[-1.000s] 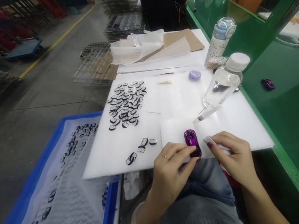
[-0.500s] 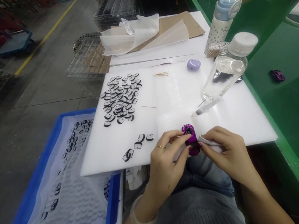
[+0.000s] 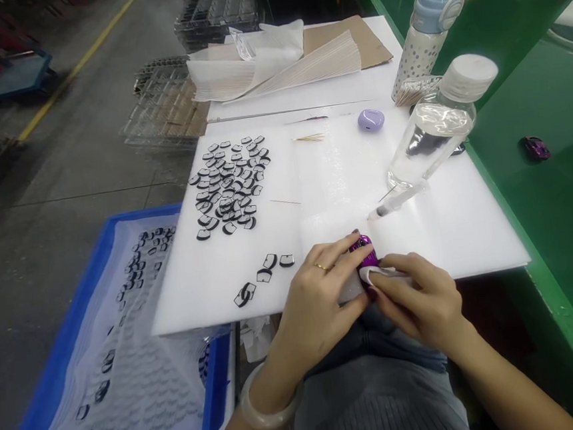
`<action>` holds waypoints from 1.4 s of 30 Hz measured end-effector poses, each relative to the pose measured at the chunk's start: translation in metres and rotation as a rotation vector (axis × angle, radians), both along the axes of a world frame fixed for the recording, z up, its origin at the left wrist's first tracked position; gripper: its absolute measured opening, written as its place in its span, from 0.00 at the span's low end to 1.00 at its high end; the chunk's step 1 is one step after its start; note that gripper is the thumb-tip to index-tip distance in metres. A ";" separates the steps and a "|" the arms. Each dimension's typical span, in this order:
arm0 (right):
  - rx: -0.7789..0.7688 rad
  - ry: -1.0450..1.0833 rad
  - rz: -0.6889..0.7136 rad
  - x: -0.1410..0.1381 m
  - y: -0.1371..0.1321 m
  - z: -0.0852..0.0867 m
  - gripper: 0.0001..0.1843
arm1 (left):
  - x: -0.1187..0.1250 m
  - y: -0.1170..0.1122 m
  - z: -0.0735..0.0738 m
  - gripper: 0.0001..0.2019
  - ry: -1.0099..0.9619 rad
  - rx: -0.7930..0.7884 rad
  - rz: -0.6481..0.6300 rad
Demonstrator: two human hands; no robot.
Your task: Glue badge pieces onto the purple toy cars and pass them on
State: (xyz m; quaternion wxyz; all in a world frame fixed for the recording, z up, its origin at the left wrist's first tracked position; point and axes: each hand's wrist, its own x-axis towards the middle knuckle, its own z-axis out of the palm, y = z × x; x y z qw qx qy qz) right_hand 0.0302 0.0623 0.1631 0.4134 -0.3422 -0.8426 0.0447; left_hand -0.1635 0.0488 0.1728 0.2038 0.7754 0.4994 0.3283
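No legible text, label, brand, number or sign appears in this view. The dotted drinking bottle [image 3: 424, 35], far beyond the fingertips, carries a spot pattern only. The clear plastic bottle [image 3: 433, 138], beyond and to the right of the fingers, bears no readable label. The purple toy car [image 3: 365, 253], held between the fingers of both hands, shows no readable marking. The small black-and-white parts [image 3: 228, 186], beyond and to the left of the fingers, are too small to read.

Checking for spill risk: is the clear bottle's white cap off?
No, the white cap sits on top of the clear bottle, which stands on the white board.
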 end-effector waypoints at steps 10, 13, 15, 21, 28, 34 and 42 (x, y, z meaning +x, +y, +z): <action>-0.215 0.058 -0.340 0.037 0.018 0.019 0.03 | 0.029 -0.009 -0.014 0.26 0.153 0.283 0.263; -0.130 0.101 -0.586 0.066 0.046 0.023 0.07 | 0.033 -0.010 -0.017 0.26 0.135 0.340 0.294; -0.103 -0.050 -0.646 0.077 0.059 0.024 0.11 | 0.033 -0.011 -0.017 0.23 0.089 0.377 0.267; -0.186 0.083 -0.469 0.050 0.031 0.026 0.06 | 0.029 -0.012 -0.020 0.22 0.136 0.436 0.214; -0.268 -0.098 -0.230 -0.017 -0.006 0.013 0.18 | 0.015 -0.019 -0.022 0.21 -0.186 0.298 0.215; -0.277 0.045 -0.811 0.095 0.006 -0.003 0.18 | 0.015 -0.018 -0.019 0.07 -0.093 0.285 0.197; -0.419 -0.156 -1.321 0.244 -0.020 -0.011 0.10 | 0.017 -0.014 -0.026 0.06 -0.068 0.342 0.173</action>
